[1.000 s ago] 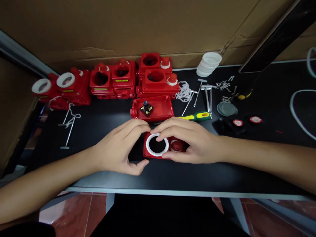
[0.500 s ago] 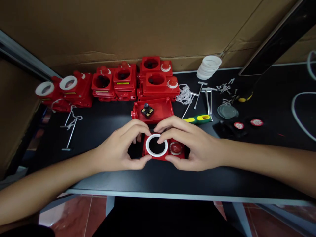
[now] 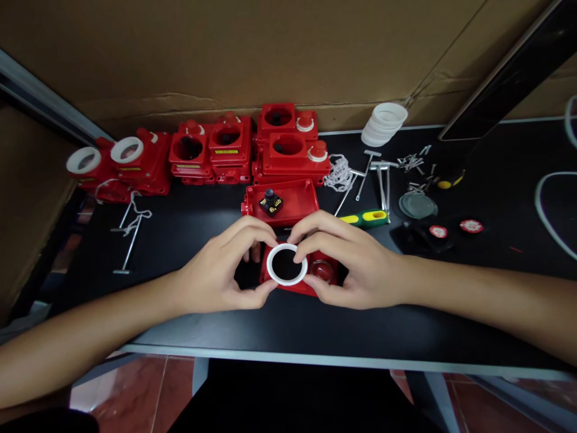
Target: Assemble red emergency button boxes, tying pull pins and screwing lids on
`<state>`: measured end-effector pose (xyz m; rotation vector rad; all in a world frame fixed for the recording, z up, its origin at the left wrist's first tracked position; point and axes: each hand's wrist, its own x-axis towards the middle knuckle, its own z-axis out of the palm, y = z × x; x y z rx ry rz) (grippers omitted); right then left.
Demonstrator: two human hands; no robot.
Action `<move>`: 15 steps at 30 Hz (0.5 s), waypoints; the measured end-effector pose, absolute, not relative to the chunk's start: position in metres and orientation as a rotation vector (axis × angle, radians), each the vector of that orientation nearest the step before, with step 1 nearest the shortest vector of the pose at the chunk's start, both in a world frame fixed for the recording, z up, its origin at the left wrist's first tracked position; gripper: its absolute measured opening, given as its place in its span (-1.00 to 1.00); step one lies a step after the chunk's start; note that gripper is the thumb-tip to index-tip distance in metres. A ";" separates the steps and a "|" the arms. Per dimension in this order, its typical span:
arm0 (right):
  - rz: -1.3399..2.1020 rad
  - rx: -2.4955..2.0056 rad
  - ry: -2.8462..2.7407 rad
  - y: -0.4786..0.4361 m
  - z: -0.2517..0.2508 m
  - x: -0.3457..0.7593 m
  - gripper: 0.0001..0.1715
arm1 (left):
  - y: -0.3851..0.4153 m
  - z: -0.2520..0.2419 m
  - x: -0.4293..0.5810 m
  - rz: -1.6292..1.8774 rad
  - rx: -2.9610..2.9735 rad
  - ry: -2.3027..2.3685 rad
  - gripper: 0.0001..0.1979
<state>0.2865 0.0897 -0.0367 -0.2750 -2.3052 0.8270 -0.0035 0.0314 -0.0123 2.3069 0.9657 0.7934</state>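
A red cover plate with a round opening lies on the black table near the front edge. A white ring sits on that opening, and a red dome button is beside it on the plate. My left hand curls round the plate's left side, thumb and fingers pinching the ring's rim. My right hand grips the right side, fingertips on the ring's top edge. Just behind lies an open red box base with a small black switch inside.
Several red boxes line the back, two with white rings. A stack of white rings, white chain, metal T-pins, loose screws, a green-yellow screwdriver and clear discs lie right. Cardboard stands behind.
Both hands closed in on the plate and ring; the left thumb came up to the ring's lower rim, and the plate tilted slightly. The view shifted a little.
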 end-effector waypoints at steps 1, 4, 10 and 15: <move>0.824 -0.278 -2.305 0.090 -0.037 0.286 -0.76 | 0.032 -0.012 -0.004 0.792 2.310 0.966 -0.61; 0.816 -0.280 -2.311 0.090 -0.037 0.286 -0.77 | 0.032 -0.012 -0.004 0.777 2.322 0.964 -0.61; 0.805 -0.280 -2.321 0.090 -0.037 0.286 -0.77 | 0.033 -0.012 -0.003 0.766 2.332 0.971 -0.61; 0.801 -0.282 -2.315 0.090 -0.037 0.286 -0.81 | 0.033 -0.013 -0.004 0.774 2.320 0.949 -0.61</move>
